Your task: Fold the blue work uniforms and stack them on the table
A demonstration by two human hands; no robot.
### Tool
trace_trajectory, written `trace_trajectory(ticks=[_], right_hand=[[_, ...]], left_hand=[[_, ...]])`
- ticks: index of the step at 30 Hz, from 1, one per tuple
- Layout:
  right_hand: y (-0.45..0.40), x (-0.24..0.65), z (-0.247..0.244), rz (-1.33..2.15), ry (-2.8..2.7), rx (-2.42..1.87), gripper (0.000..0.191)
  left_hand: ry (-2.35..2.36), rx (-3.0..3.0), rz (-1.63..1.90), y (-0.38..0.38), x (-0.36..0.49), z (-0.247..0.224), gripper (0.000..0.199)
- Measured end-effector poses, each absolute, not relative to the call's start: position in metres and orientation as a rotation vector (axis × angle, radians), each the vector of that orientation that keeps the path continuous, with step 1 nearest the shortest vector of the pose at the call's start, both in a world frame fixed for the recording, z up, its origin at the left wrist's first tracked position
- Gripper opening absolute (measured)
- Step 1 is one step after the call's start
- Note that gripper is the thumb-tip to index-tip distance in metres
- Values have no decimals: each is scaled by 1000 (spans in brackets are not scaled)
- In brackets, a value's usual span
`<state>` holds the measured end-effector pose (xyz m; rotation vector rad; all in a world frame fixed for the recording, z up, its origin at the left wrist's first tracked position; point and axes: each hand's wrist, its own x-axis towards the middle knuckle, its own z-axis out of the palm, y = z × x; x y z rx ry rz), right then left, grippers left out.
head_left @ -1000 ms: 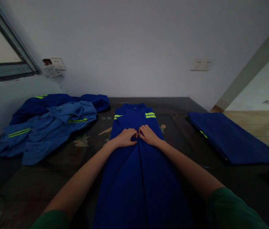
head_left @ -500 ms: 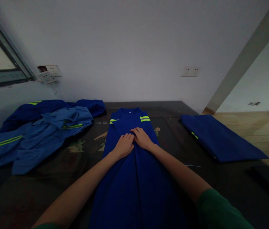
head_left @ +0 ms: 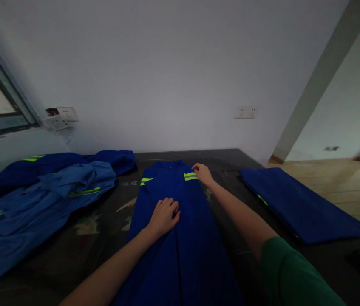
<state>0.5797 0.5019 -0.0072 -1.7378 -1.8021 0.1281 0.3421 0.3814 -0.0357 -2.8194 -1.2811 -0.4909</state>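
Observation:
A blue garment (head_left: 192, 229) with yellow-green stripes lies lengthwise on the dark table, its collar toward the wall. On its middle rests my left hand (head_left: 164, 216), fingers curled and pressed together; whether cloth is pinched under them is hidden. My right hand (head_left: 202, 173) is at the garment's right shoulder edge, beside the striped band, with thumb and fingertips closed on the blue cloth there.
Rumpled lighter blue clothing (head_left: 49, 199) and a darker blue garment (head_left: 112, 159) lie at the left. A folded blue garment (head_left: 297, 204) lies on the table (head_left: 224, 158) at the right. Behind is a wall with sockets (head_left: 245, 112).
My right hand has left the garment's middle and moved up and right to the shoulder edge. My left hand stays near the middle, a little lower in view. The camera view has shifted.

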Motion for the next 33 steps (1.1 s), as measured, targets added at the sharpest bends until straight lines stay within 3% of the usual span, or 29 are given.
trace_trajectory(ticks=[7,14,21,28,33], right_hand=[[578,604,-25,126,-1891,-1791,32],[629,610,-41,251,-2126,-1766,19],[653,621,-28,316,-2251,-1784,34],[638,607,-44,-20,-2348,-1868,21],[618,608,-44,-238,-2231,-1880,31]], left_hand=[[-1353,-2889,-567,386,341,-42,8],[-1385,-2928,-600,393,341,-47,5],[-1352,-2961,-621,395,340,-50,7],[-1329,-2957,-615,394,340,-48,10],[-1339,-2945,-577,392,341,-43,12]])
